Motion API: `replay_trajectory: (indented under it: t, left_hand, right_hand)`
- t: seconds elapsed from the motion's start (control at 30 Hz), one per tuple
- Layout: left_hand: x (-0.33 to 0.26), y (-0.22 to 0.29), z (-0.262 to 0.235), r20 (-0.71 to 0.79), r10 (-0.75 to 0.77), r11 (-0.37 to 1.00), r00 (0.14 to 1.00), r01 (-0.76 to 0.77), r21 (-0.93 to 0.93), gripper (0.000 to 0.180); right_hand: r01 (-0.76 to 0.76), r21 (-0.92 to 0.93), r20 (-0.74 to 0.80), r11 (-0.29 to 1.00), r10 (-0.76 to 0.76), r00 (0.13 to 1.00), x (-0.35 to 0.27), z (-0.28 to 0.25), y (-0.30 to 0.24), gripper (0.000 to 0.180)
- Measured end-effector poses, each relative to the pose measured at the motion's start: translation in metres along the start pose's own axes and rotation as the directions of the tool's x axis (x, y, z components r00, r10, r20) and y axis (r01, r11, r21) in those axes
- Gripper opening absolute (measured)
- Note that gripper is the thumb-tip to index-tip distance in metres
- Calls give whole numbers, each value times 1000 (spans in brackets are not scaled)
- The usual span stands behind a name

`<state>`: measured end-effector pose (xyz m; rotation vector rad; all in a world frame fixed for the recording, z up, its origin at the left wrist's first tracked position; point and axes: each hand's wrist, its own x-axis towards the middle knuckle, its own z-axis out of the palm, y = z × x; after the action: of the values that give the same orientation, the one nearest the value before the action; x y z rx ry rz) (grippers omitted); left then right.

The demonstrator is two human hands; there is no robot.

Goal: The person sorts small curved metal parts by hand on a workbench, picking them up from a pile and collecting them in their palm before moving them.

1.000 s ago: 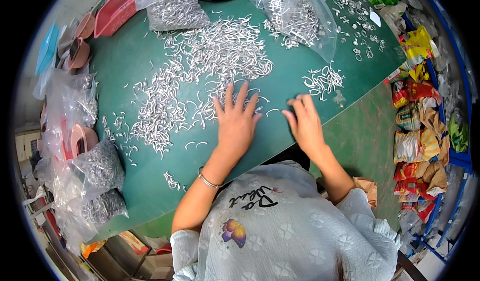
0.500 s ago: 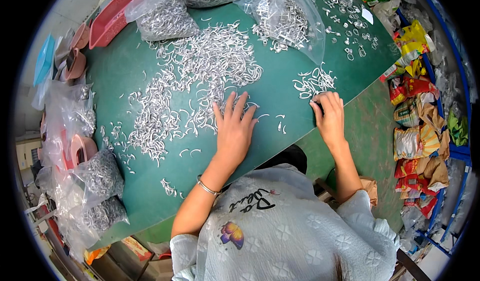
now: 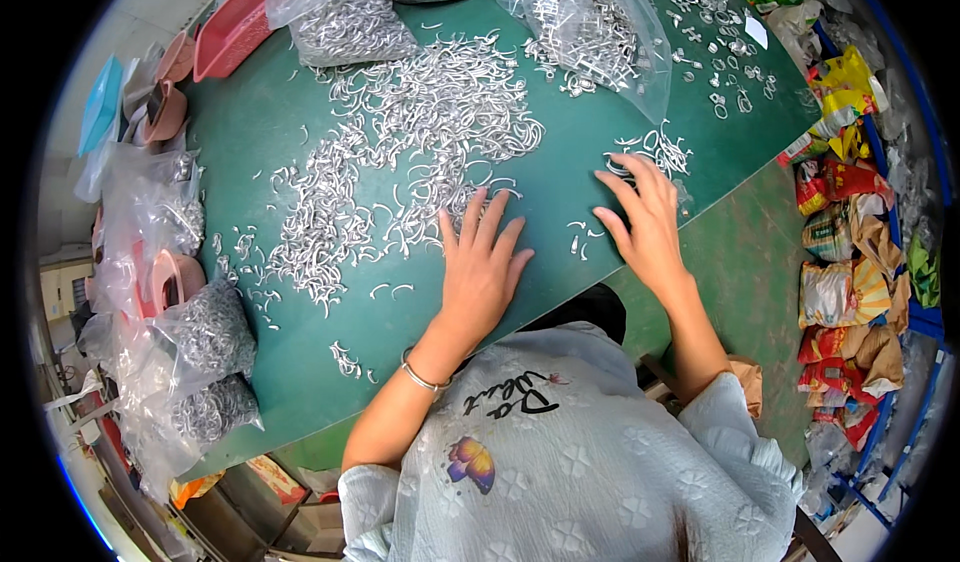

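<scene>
My left hand (image 3: 480, 272) lies palm down with its fingers spread, the fingertips at the lower right edge of a big pile of curved silver metal pieces (image 3: 430, 112). Nothing shows in its grasp. My right hand (image 3: 650, 227) is open, fingers apart and slightly bent, just below a smaller heap of the same curved pieces (image 3: 665, 150); its fingertips partly cover that heap. Between the two hands, several loose small metal pieces (image 3: 580, 240) lie on the green tabletop (image 3: 560, 197).
Clear bags of metal parts (image 3: 355, 27) stand along the far side, one bag open (image 3: 600, 37). Ring-shaped parts (image 3: 735, 67) lie far right. A pink tray (image 3: 245, 17), pink scoops (image 3: 172, 280) and filled bags (image 3: 210, 332) line the left. Colourful packages (image 3: 845, 292) fill a blue rack at right.
My right hand has opened from a pinch and shifted left, off the table's edge side. My left hand has drawn slightly down from the pile. The whole view has shifted a little.
</scene>
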<state>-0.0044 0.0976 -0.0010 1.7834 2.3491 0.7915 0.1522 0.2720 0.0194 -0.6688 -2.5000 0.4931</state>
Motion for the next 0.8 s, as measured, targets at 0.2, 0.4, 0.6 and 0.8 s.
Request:
replay_trajectory:
  t: [0.2,0.4,0.6,0.8]
  left_hand:
    - [21,-12,-4,35,-47,973,998,38,229,61]
    - [26,-21,5,-28,-11,974,1000,17,225,43]
    - [20,-41,0,-148,-74,969,986,106,221,22]
    - [1,-47,-22,-244,-165,973,956,198,116,23]
  right_hand:
    - [110,-268,40,957,-103,994,11,8,40,31]
    - [140,-134,16,981,-139,990,24,18,44,25]
    - [74,-206,-128,976,-102,987,33,6,88,13]
    - [15,-323,-190,946,-80,978,45,-8,78,13]
